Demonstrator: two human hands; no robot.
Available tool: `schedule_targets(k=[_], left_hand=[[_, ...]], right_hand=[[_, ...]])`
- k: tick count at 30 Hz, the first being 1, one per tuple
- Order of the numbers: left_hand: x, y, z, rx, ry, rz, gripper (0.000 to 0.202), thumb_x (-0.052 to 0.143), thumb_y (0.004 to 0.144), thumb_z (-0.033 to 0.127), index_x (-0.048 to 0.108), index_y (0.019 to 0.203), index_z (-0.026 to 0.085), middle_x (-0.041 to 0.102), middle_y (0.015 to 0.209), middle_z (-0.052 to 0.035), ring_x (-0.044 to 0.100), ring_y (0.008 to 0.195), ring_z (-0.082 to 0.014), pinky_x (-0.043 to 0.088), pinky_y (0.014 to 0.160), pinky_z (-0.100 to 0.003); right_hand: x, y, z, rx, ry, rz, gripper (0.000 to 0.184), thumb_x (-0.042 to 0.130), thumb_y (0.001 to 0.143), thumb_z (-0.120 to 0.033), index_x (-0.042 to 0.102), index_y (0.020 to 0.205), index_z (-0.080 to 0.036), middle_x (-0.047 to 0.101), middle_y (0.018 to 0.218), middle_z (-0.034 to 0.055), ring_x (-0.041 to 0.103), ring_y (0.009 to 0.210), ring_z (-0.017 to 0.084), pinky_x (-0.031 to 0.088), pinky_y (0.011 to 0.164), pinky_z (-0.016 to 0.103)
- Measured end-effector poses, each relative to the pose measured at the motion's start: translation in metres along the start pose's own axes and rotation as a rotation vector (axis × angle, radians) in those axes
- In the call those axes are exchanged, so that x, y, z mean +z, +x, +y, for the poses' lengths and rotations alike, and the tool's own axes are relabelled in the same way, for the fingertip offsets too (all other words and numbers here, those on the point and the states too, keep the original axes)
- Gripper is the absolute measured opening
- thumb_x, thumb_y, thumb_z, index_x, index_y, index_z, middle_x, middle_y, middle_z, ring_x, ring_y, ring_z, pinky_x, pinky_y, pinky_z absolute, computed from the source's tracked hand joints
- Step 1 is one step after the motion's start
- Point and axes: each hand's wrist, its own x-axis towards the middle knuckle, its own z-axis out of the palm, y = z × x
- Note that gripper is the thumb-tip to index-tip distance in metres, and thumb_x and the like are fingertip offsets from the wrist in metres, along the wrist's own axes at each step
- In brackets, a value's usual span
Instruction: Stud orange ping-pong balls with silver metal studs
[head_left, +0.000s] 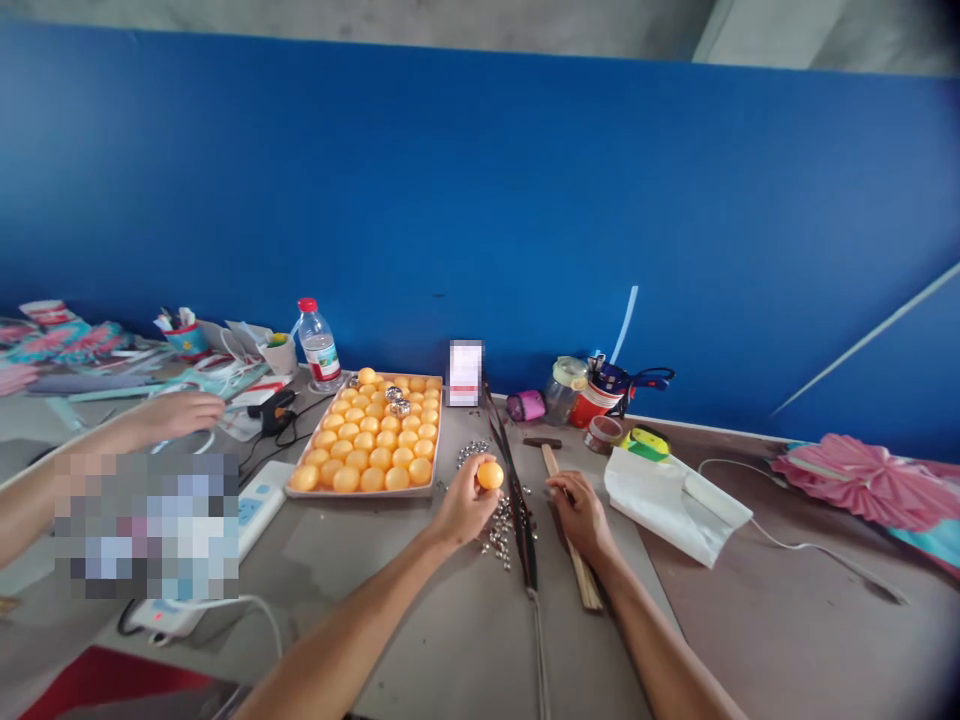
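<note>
My left hand (pixel 463 505) pinches an orange ball (pixel 490 475) between thumb and fingers, held just above a scatter of small metal beads (pixel 496 525) on the grey table. My right hand (pixel 579 510) rests curled on the wooden handle of a hammer (pixel 559 470); its fingertips are turned down and hidden. A tray (pixel 365 492) packed with several orange balls sits just left of my left hand, with a few silver balls among them.
Another person's hand (pixel 180 413) reaches in at the left near a power strip (pixel 259 500) and cables. A water bottle (pixel 319 347), cups, jars (pixel 568 388), a white cloth (pixel 675 495) and pink paper fans (pixel 870 480) line the blue wall. Dark thin strips (pixel 517 500) lie between my hands.
</note>
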Motion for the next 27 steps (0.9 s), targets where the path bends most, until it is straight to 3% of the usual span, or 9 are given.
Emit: schedule_targets(k=[11, 15, 17, 23, 27], left_hand=[[-0.011, -0.002, -0.009, -0.078, -0.087, -0.037, 0.041, 0.052, 0.075, 0.015, 0.045, 0.115, 0.017, 0.051, 0.097, -0.0039, 0.056, 0.070, -0.0092, 0.051, 0.067, -0.025], [-0.014, -0.002, -0.008, -0.090, -0.074, -0.044, 0.039, 0.054, 0.077, 0.020, 0.046, 0.115, 0.017, 0.053, 0.093, -0.0031, 0.054, 0.065, -0.0085, 0.049, 0.062, -0.023], [-0.015, -0.001, -0.007, -0.086, -0.066, -0.037, 0.039, 0.057, 0.077, 0.023, 0.047, 0.114, 0.017, 0.055, 0.094, -0.0034, 0.054, 0.065, -0.0090, 0.048, 0.061, -0.023], [-0.020, 0.000, -0.006, -0.014, 0.047, 0.045, 0.040, 0.060, 0.076, 0.028, 0.050, 0.113, 0.016, 0.060, 0.100, -0.0065, 0.058, 0.083, -0.0153, 0.050, 0.073, -0.028], [-0.023, 0.000, -0.002, 0.037, 0.164, 0.060, 0.037, 0.058, 0.078, 0.028, 0.051, 0.113, 0.016, 0.059, 0.107, -0.0085, 0.059, 0.091, -0.0180, 0.050, 0.080, -0.032]], right_hand=[[0.001, 0.000, 0.004, 0.034, -0.062, -0.054, 0.014, 0.049, 0.080, -0.022, 0.062, 0.083, -0.019, 0.059, 0.090, 0.0077, 0.055, 0.089, 0.021, 0.045, 0.080, 0.037], [0.000, 0.006, -0.008, -0.002, -0.231, -0.143, 0.015, 0.049, 0.077, -0.019, 0.063, 0.083, -0.020, 0.061, 0.087, 0.0071, 0.055, 0.088, 0.023, 0.043, 0.082, 0.040], [0.001, 0.012, -0.018, 0.025, -0.358, -0.198, 0.019, 0.050, 0.077, -0.020, 0.063, 0.091, -0.021, 0.062, 0.094, 0.0070, 0.054, 0.092, 0.025, 0.041, 0.081, 0.042], [0.018, 0.029, -0.044, -0.103, -0.352, -0.253, 0.031, 0.050, 0.079, -0.021, 0.060, 0.109, -0.022, 0.060, 0.102, 0.0089, 0.053, 0.099, 0.024, 0.042, 0.083, 0.040], [0.029, 0.031, -0.048, -0.034, -0.396, -0.260, 0.029, 0.049, 0.081, -0.024, 0.059, 0.108, -0.024, 0.063, 0.095, 0.0085, 0.057, 0.093, 0.025, 0.043, 0.076, 0.039]])
